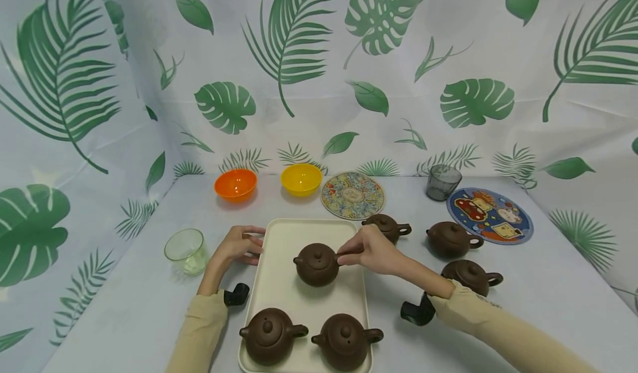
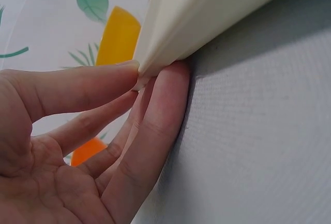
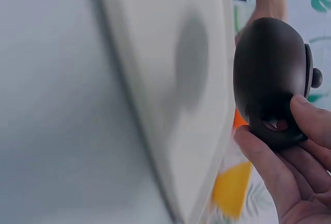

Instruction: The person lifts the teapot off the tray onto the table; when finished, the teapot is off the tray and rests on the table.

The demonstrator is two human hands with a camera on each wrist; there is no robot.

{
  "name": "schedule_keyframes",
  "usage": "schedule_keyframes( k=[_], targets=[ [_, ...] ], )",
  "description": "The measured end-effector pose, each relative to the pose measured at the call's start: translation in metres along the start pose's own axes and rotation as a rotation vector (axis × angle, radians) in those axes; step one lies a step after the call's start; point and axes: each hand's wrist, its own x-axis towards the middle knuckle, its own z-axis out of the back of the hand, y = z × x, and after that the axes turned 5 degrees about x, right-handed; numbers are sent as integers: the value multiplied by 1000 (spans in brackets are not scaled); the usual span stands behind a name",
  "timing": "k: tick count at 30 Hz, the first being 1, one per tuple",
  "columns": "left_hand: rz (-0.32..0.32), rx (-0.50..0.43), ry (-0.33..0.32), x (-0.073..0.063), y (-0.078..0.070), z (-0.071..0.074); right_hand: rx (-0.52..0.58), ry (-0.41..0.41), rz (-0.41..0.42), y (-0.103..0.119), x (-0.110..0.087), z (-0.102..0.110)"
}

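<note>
My right hand [image 1: 374, 250] pinches the handle of a dark brown teapot [image 1: 317, 265]. In the right wrist view that teapot [image 3: 270, 74] hangs above the cream tray [image 3: 155, 125], its shadow falling on the tray. At the tray's left edge, my left hand [image 1: 240, 245] grips the rim. The left wrist view shows the thumb on top of the tray [image 2: 170, 32] and a fingertip [image 2: 173, 79] under it. Two more brown teapots, one on the left [image 1: 269, 337] and one on the right [image 1: 345, 341], stand at the tray's near end, handles pointing right.
Right of the tray stand three brown teapots [image 1: 386, 227] [image 1: 451, 240] [image 1: 468, 276]. Behind are an orange bowl [image 1: 236, 186], a yellow bowl [image 1: 301, 180], a patterned round mat [image 1: 353, 196], a grey glass [image 1: 443, 183] and a blue round mat [image 1: 490, 216]. A greenish glass [image 1: 186, 252] is left.
</note>
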Motion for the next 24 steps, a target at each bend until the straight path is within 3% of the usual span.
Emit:
schedule_keyframes(
  k=[6,13,17,24],
  targets=[
    [-25,-31,30,-1,0,-1,-36,-36,-30,-13,-32,30],
    [-22,-26,14,-2,-1,-2,-96,-56,-95,-25,-68,54],
    [-23,-14,7,-2,0,-2,-104,-58,-137,-31,-80,60],
    [-21,-16,-4,-3,1,-2,-111,-58,-127,-38,-88,65]
  ],
)
